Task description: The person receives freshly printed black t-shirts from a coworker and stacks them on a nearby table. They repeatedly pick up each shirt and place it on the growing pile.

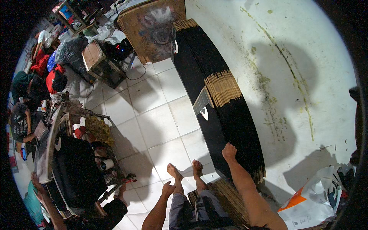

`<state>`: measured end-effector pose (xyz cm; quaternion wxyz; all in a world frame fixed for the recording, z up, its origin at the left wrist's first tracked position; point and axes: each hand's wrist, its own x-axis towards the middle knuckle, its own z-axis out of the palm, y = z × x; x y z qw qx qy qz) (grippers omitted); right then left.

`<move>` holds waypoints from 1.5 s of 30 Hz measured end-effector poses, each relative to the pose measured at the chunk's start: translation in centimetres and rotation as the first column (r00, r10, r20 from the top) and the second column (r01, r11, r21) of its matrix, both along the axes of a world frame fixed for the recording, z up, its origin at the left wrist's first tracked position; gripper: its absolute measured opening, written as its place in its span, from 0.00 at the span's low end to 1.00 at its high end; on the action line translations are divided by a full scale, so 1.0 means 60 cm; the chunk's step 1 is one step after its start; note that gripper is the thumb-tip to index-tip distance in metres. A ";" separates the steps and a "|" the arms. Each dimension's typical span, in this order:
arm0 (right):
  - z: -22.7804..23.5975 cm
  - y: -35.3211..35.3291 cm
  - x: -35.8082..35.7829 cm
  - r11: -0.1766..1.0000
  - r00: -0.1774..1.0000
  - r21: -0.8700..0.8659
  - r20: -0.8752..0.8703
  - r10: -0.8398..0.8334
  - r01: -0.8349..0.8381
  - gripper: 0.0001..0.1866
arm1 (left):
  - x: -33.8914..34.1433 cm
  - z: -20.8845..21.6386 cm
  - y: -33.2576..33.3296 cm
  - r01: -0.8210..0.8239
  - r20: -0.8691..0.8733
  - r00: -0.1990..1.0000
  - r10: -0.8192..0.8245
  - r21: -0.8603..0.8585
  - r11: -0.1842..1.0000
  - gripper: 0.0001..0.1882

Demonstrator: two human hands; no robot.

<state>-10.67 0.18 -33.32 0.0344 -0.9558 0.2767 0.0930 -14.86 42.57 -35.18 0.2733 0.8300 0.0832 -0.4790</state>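
White tiled floor (153, 126) — right hand (229, 151), grip fisted, presses black cardboard stack (226, 115); left hand (168, 189) loosely curled.

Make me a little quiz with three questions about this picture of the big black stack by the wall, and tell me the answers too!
1. Where does the right hand rest?
A. on the long black stack of flat sheets
B. on the white bag
C. on the wooden crate

2. What colour are the floor tiles?
A. red
B. white
C. green

3. How is the left hand?
A. gripping a hammer
B. pressed flat on the wall
C. empty, hanging by the left knee

Answers:
1. A, the closed fist sits on the near part of the stack that leans along the wall.
2. B, the tiles between the bare feet and the crate are white.
3. C, nothing shows in it and it touches nothing.
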 end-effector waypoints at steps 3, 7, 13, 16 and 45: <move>0.011 0.009 0.004 0.998 0.996 -0.011 -0.062 -0.061 0.060 0.07 | -0.007 -0.010 0.002 -0.002 0.021 1.000 0.002 -0.011 1.000 0.31; 0.046 0.026 0.009 0.995 0.995 -0.018 -0.030 -0.098 0.097 0.09 | -0.003 -0.009 0.002 -0.087 0.038 0.995 0.089 -0.063 0.994 0.30; 0.131 0.074 -0.023 0.989 0.979 0.046 0.142 -0.148 0.143 0.11 | 0.003 -0.009 0.017 -0.184 -0.078 0.982 0.175 -0.139 0.973 0.31; 0.158 0.126 -0.067 0.976 0.978 0.114 0.083 -0.193 0.183 0.11 | -0.002 -0.019 0.040 -0.217 -0.007 0.975 0.220 -0.214 0.952 0.29; 0.165 0.307 -0.271 0.705 0.765 0.316 -0.382 -0.518 0.635 0.14 | 0.135 0.050 0.235 -0.166 -0.049 0.985 0.167 -0.545 0.822 0.24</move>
